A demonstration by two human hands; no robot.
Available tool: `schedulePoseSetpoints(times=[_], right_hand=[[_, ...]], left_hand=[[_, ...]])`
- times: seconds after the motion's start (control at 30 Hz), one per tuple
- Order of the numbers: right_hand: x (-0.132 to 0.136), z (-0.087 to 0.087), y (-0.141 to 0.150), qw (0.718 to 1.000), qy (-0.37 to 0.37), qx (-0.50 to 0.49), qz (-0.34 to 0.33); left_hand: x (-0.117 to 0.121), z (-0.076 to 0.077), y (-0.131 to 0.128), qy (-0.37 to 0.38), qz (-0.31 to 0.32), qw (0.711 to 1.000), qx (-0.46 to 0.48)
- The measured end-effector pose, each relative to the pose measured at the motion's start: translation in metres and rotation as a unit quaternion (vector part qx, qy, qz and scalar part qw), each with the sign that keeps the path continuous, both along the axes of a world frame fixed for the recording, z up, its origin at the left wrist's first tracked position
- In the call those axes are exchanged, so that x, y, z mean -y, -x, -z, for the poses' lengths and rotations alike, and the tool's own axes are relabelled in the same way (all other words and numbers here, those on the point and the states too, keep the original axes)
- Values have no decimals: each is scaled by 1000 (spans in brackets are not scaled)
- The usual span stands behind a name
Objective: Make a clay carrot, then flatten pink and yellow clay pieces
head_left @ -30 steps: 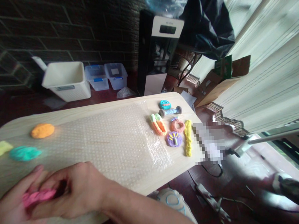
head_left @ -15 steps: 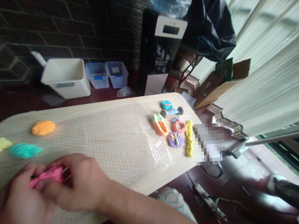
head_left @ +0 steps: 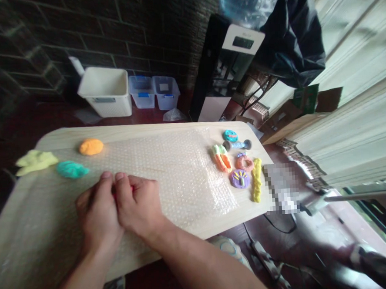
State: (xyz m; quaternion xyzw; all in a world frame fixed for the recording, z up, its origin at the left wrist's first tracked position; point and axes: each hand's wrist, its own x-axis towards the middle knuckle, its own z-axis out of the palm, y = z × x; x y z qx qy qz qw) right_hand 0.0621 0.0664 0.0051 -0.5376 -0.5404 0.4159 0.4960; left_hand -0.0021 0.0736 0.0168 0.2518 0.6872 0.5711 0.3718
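My left hand [head_left: 100, 209] and my right hand [head_left: 138, 204] press together above the bubble wrap [head_left: 178, 180]. Both are closed around a lump of pink modelling clay [head_left: 132, 188]; just a sliver of it shows between the fingers, the rest is hidden. Beyond my hands lie a teal clay lump [head_left: 70, 169], an orange clay lump [head_left: 91, 146] and a pale yellow clay piece [head_left: 37, 162] at the table's left side.
On the table's [head_left: 198, 233] right end sit several shaped clay pieces, among them a purple disc [head_left: 240, 179], a yellow twisted strip [head_left: 257, 180] and a dumbbell-like piece [head_left: 238, 145]. Behind stand a white bin [head_left: 112, 103], two clear boxes and a water dispenser [head_left: 213, 69].
My hands have closed tightly over the pink clay, which showed plainly between the fingers before. They have moved right and up in view; the camera has turned left.
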Motion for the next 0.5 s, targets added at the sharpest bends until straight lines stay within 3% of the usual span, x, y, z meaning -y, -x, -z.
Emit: schedulePoseSetpoints(times=[0.13,0.3,0.37,0.5], right_hand=[[-1,7,7,998,38,-45,-8],[-4,16,7,988,106,-106,-45],[-5,17,4,988,100,-109,-35],[-4,11,1,998,40,-25,34]], left_hand=[[0,10,8,-39,17,996,73],[4,25,15,-53,100,982,150],[7,29,16,-49,112,986,118],[14,29,13,-75,122,985,95]])
